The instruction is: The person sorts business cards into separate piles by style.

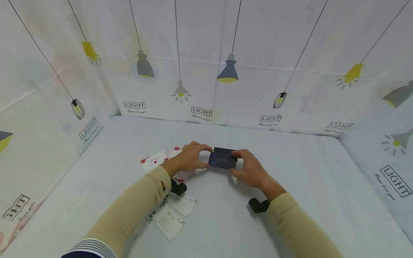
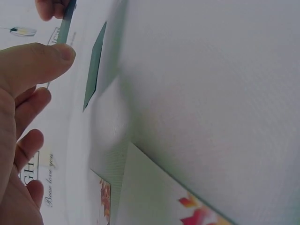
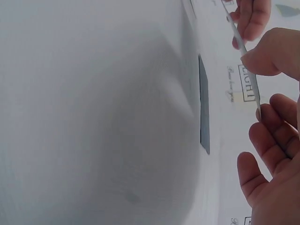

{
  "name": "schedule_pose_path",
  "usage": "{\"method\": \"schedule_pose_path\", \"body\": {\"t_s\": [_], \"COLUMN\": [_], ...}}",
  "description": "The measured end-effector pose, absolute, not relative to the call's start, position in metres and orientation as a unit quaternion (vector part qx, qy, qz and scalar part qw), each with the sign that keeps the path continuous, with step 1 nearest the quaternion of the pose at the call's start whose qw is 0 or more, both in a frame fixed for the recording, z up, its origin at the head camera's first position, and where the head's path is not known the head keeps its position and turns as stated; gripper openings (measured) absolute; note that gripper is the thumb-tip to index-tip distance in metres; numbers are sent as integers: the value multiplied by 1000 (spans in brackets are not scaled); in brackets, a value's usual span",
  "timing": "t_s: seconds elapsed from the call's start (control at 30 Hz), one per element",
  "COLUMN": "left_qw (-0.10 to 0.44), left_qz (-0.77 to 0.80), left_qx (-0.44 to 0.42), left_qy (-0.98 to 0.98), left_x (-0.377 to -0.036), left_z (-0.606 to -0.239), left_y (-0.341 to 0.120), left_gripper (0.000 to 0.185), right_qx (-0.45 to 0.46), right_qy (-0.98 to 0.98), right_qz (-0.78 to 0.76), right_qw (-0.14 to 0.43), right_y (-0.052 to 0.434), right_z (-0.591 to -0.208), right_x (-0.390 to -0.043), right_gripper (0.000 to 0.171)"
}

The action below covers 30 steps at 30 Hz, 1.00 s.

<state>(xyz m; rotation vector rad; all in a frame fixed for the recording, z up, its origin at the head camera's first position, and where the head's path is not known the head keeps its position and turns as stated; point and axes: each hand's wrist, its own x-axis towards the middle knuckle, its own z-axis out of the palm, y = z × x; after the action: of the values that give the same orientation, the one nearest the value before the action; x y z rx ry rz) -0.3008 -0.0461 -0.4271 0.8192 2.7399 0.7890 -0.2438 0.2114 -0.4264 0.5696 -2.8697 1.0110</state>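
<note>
Above the table, a dark blue card (image 1: 222,161) is pinched at its two short ends, by my left hand (image 1: 209,157) and my right hand (image 1: 233,163). The left wrist view shows this card (image 2: 66,26) edge-on, between my left thumb (image 2: 40,61) and fingers. In the right wrist view the card's thin edge (image 3: 243,51) runs between my right thumb (image 3: 276,51) and fingers. A second dark card (image 1: 226,151) lies flat on the table just behind and below the held one, and it shows in both wrist views (image 2: 96,65) (image 3: 204,108).
White cards with red flowers (image 1: 153,161) (image 2: 159,197) lie left of my left hand. Two white cards with green sprigs (image 1: 182,204) lie near my left forearm. A grey-white cloth (image 1: 306,186) covers the table, and curtains printed with lamps (image 1: 226,71) close three sides.
</note>
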Motion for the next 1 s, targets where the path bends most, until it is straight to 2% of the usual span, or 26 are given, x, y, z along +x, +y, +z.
{"method": "schedule_pose_path", "body": {"t_s": [0.5, 1.0], "left_qw": [82, 84], "left_qz": [292, 307], "left_qx": [258, 231], "left_qy": [917, 919], "left_x": [-315, -324], "left_z": [-429, -437], "left_y": [-27, -22], "left_gripper": [53, 50], "right_qx": [158, 131], "right_qy": [-928, -927], "right_qz": [337, 352], "right_qw": [24, 2], "right_y": [227, 227], "right_z": [-434, -437], "right_x": [-259, -274], "right_gripper": [58, 59]}}
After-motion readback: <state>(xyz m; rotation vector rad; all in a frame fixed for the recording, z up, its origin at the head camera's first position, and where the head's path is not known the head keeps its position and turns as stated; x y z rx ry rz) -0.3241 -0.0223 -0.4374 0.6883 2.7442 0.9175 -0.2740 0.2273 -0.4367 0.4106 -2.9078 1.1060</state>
